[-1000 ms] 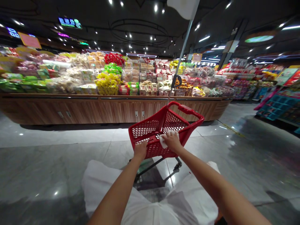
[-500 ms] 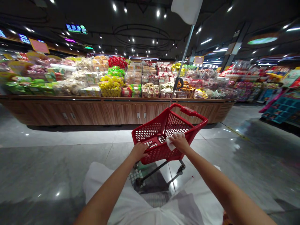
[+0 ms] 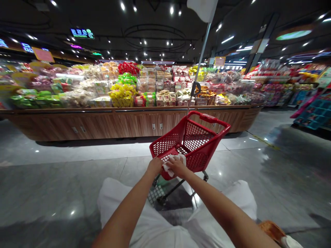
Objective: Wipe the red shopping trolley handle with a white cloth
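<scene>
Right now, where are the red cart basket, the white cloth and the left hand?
red cart basket (image 3: 196, 137), head view, on its inner mesh wall.
white cloth (image 3: 169, 161), head view, on the bunched part beside the right hand.
left hand (image 3: 155, 166), head view, on its back.

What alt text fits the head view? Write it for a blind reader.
Both hands rest on the near rim of a red cart: the left hand grips it, and the right hand presses a white cloth against it. Beyond, a wooden counter carries piled packaged snacks.
</scene>
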A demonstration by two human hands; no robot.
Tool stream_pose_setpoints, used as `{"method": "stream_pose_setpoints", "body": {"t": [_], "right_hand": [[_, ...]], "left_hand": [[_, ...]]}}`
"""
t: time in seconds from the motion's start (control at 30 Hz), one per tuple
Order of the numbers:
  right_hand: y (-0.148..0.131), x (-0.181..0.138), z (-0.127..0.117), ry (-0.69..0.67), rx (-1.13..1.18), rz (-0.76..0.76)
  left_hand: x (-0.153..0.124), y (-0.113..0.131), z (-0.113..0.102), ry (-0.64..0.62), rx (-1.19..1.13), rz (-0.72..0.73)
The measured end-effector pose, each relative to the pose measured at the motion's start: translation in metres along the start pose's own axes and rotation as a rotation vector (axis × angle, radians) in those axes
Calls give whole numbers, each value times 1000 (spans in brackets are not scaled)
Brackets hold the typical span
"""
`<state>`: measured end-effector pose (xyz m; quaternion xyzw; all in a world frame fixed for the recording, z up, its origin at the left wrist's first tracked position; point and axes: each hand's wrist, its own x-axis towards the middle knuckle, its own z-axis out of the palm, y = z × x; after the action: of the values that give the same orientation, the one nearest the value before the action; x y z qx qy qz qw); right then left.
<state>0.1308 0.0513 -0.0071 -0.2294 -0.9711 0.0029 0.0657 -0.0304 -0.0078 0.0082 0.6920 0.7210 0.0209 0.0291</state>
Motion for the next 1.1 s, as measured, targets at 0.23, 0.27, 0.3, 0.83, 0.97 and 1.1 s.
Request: {"method": "stream_pose_setpoints", "body": {"t": [0.23,0.27,0.3,0.83,0.97,1.1], "right_hand": [[69,-26,-26,-108,-24,-98],[77,-34,-29,-110,-37,-103],[85,-41,-32,-110,-52,-107],[30,-40,9,85,-115,306],[33,-37,-15,86,-67,213],[17,-28,-17,153,-31,193]], "left_hand": [[11,54,19,84,-20,18],[11,60,22,98,-40,56],[12,63,24,111,-62,112],[15,11,41,193,2,-84],[8,7,45,200,-11,-106],[3,8,50,225,-45,-168]]}}
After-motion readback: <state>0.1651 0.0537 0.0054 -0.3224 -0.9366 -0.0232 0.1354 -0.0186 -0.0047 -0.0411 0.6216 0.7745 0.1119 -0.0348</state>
